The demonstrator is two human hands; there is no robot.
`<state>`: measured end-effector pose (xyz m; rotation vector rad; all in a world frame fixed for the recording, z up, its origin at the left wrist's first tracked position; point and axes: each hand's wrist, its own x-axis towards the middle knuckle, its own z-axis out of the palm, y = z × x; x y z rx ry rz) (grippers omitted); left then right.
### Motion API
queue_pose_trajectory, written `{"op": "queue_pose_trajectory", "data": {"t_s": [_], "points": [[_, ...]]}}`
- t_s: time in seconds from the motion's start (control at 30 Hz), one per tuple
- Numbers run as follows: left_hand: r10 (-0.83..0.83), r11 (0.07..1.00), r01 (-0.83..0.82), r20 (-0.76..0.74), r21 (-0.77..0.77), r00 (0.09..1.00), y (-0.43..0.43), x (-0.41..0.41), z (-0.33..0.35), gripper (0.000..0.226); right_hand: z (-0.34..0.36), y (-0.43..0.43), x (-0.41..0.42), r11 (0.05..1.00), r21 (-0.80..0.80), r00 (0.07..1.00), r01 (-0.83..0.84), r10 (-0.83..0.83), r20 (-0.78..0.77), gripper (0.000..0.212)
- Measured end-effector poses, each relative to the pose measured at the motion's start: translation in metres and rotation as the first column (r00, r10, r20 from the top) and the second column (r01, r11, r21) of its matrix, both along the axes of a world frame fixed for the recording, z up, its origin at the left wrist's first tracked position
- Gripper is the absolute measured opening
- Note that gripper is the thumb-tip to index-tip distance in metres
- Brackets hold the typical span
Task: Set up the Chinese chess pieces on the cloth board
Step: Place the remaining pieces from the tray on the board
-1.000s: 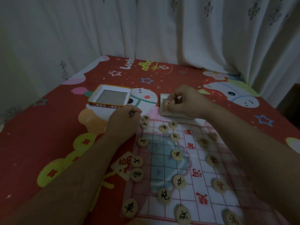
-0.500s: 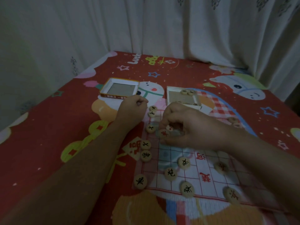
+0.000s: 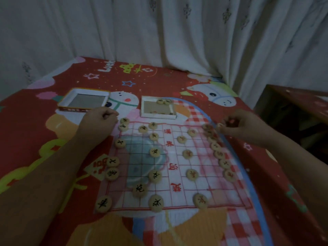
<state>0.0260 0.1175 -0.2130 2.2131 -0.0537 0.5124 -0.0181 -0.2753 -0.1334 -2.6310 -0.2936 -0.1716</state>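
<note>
Placing a piece at the far right corner of the cloth board (image 3: 179,197) looks to be the step in hand. The right hand (image 3: 243,125) hovers there, thumb and curled fingers pinching a pale chess piece (image 3: 220,124). Blur hides its character, and I cannot tell whether more pieces sit in the palm. Just beneath those fingers and running nearer to the person, a column of red-lettered pieces (image 3: 219,154) lines the board's right edge.

The left hand (image 3: 99,119) rests at the far left corner with its fingers curled into a fist. Whether it hides anything cannot be told. Just beside its knuckles lie two black-lettered pieces (image 3: 124,123), with more spaced down the left edge. Beyond that fist sits an upturned box lid (image 3: 83,109). Between the two hands, and farther off than both, a shallow white box (image 3: 157,115) holds a few leftover pieces (image 3: 164,101).

Most pieces appear set, so the task seems well along. The next move likely calls for lowering the pinched piece onto the line crossing under the fingertips, without nudging its close neighbours. After that comes easing the fingers apart and reaching to the box.
</note>
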Motion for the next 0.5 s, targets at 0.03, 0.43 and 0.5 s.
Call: {"op": "queue_pose_trajectory", "data": {"t_s": [0.03,0.43,0.5], "points": [[0.005,1.000,-0.005,-0.002,0.011,1.000,0.000,0.000,0.001,0.022,-0.003,-0.005,-0.007,1.000,-0.005,1.000,0.004,-0.004,-0.004,0.026],[0.026,0.995,-0.020,-0.063,0.096,0.998,-0.001,-0.004,0.003,0.018,-0.021,-0.018,-0.131,0.981,-0.009,0.978,-0.193,0.192,-0.080,0.024],[0.021,0.995,-0.014,-0.070,0.095,0.997,-0.002,-0.005,0.004,0.020,-0.027,-0.020,-0.143,0.981,-0.012,0.976,-0.193,0.190,-0.109,0.024]]}}
